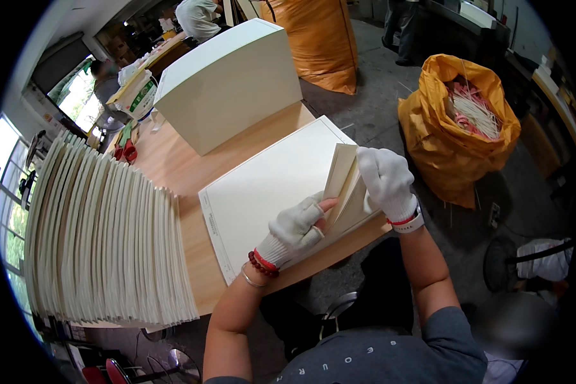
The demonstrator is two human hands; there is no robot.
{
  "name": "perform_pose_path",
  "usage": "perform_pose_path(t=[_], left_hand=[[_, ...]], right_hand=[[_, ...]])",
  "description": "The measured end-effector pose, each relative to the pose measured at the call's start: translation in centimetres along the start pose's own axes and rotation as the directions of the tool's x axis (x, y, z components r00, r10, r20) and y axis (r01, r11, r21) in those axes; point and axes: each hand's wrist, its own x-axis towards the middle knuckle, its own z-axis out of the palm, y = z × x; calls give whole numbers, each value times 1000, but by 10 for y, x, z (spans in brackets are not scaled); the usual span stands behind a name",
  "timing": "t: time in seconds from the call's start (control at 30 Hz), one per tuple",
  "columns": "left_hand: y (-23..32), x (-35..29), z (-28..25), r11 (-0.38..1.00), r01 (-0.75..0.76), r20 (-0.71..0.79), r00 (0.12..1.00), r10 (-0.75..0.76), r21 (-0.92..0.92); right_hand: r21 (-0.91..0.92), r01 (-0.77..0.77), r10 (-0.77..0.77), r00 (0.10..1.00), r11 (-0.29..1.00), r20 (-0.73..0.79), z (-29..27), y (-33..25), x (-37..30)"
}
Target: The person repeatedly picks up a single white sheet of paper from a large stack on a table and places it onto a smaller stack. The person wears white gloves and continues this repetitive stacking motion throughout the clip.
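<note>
On the table in front of me lies a stack of large white printed sheets. Over its right part stand narrow cream paper strips, leaning and slightly fanned apart. My left hand, in a white glove with bare fingertips, pinches their lower left edge between thumb and fingers. My right hand, gloved in white, is closed round their upper right side; its fingertips are mostly hidden. Whether the strips are loose or joined to the sheets beneath, I cannot tell.
A long row of cream boards stands on edge at the left. Behind the sheets rises a tall white paper stack. An orange sack of paper scraps stands on the floor at right. Red-handled tools lie at the table's far left.
</note>
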Motion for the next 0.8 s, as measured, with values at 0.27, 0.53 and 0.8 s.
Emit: perform_pose_path(t=[0.27, 0.53, 0.8], left_hand=[[-11, -1, 9, 998, -64, -136, 988, 66, 19], [-9, 2, 5, 998, 3, 40, 999, -1, -55], [-5, 1, 9, 989, -63, -117, 992, 47, -136]], right_hand=[[-33, -8, 6, 997, 999, -74, 2, -3, -4], [103, -75, 74, 997, 992, 11, 6, 4, -7], [19, -32, 33, 998, 999, -57, 6, 1, -5]])
